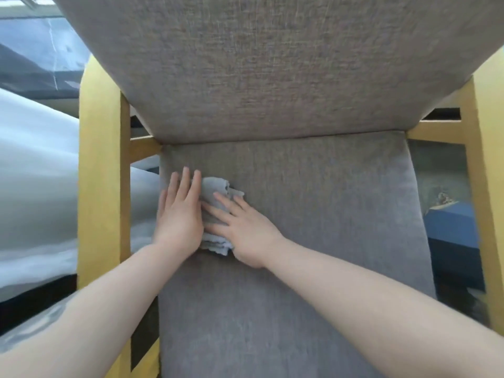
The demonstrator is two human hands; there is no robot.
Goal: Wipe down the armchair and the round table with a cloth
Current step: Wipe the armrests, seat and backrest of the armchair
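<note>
Light level: bright, even daylight; no deep shadow is cast anywhere on the upholstery.
Source: the far left, where white sheer curtains are lit to a pale blue-white and nearly washed out.
Shadows: a soft dark band is seen under the cloth and below the right hand; the gap under the backrest is dimmed.
Glare: none on the fabric; a mild sheen is carried by the yellow wooden frame.
Sharpness: soft throughout; weave is resolved on the backrest, smeared on the seat cushion.
Distortion: strong wide-angle bowing; frame posts are bent outward at both edges.
Near edge: forearms are stretched and blurred.
</note>
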